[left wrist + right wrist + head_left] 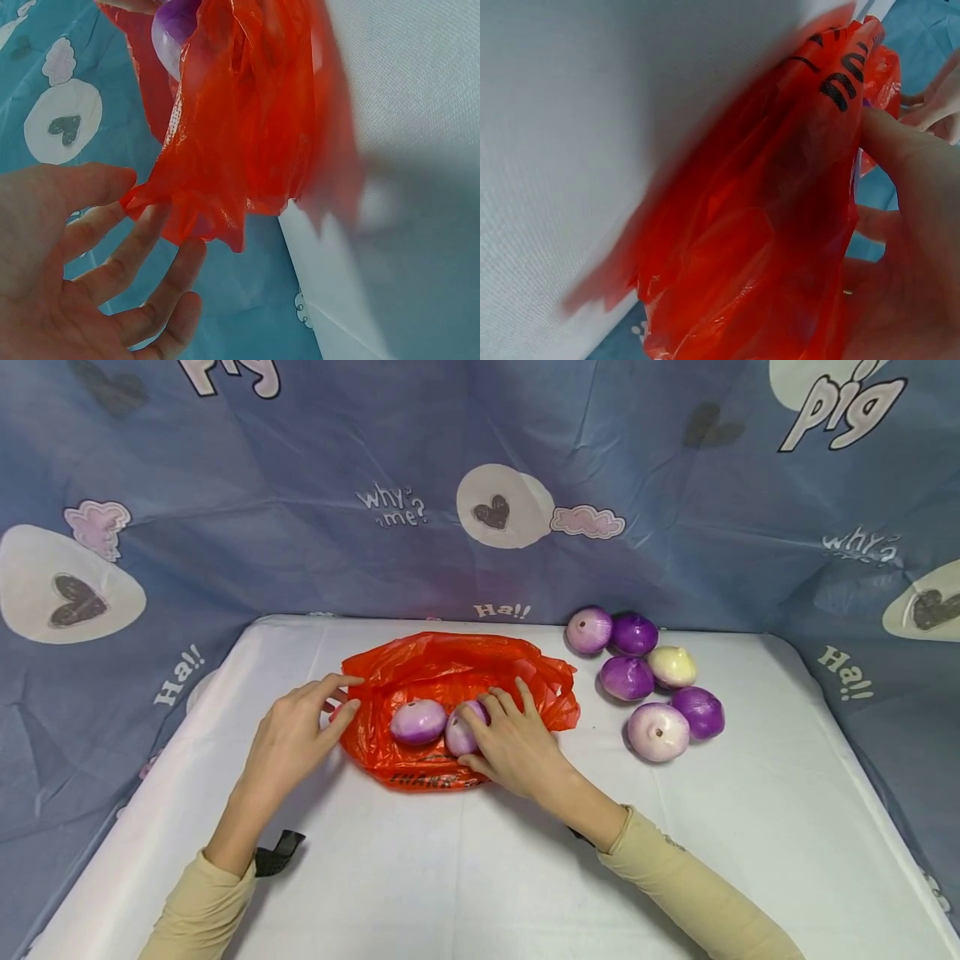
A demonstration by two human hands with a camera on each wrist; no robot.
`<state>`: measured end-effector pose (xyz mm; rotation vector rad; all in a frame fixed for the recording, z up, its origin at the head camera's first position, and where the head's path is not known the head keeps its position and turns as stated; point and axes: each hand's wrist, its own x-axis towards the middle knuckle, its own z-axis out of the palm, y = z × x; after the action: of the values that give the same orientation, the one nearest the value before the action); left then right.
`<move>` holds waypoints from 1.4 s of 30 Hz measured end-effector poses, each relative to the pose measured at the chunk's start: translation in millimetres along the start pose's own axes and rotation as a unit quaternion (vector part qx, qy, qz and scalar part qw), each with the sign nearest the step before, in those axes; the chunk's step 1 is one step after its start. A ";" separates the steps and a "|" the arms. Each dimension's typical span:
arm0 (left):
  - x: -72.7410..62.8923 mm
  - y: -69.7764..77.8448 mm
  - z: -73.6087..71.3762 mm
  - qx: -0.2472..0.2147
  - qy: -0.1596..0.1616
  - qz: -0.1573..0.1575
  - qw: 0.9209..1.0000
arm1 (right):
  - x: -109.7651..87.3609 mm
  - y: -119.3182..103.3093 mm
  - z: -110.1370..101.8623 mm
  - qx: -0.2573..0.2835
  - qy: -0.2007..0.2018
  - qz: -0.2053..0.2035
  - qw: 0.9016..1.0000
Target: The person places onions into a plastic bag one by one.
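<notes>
A red plastic bag (450, 649) lies spread with its mouth facing up on the white table. My left hand (296, 727) pinches the bag's left edge between thumb and fingers; in the left wrist view the thumb tip (120, 182) meets the thin plastic. My right hand (521, 747) reaches over the bag's right side with its fingers around a purple-white onion (459, 737). Beside that one, a second purple-white onion (417, 722) rests inside the bag. From the right wrist, the bag wall (735, 247) hides most of the held onion.
To the right of the bag sit several more onions: pale purple (588, 631), deep purple (628, 678), yellowish (672, 667) and whitish (657, 732). A blue printed cloth (337, 560) hangs behind and beside the white table (510, 877).
</notes>
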<state>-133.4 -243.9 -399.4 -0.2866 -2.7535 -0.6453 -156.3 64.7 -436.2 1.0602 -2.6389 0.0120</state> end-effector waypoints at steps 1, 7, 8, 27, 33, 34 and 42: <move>0.2 0.0 0.2 0.000 0.001 0.001 1.000 | 0.1 0.1 0.1 -0.001 0.000 0.000 1.000; 0.8 0.1 0.8 0.000 0.004 0.004 1.000 | -0.1 0.7 -0.6 -0.001 0.005 -0.001 1.000; 0.7 0.1 0.8 0.000 0.004 0.004 1.000 | -0.1 0.7 -0.8 -0.001 0.004 0.000 1.000; 0.7 -0.7 1.0 0.001 0.004 0.006 1.000 | -4.3 -0.6 -13.3 0.006 0.001 0.012 1.000; -0.1 0.0 0.9 0.001 0.003 0.004 1.000 | -10.7 0.4 -32.6 0.004 0.049 0.000 0.999; -0.1 0.2 0.9 0.002 0.003 0.004 1.000 | -11.7 1.1 -36.6 0.008 0.059 0.000 0.998; -0.5 0.2 0.4 0.002 0.003 0.001 1.000 | -21.0 17.6 -66.7 0.023 0.125 0.017 0.992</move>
<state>-133.0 -243.6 -399.7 -0.2870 -2.7472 -0.6396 -135.9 99.5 -376.4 0.9601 -2.4394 0.1996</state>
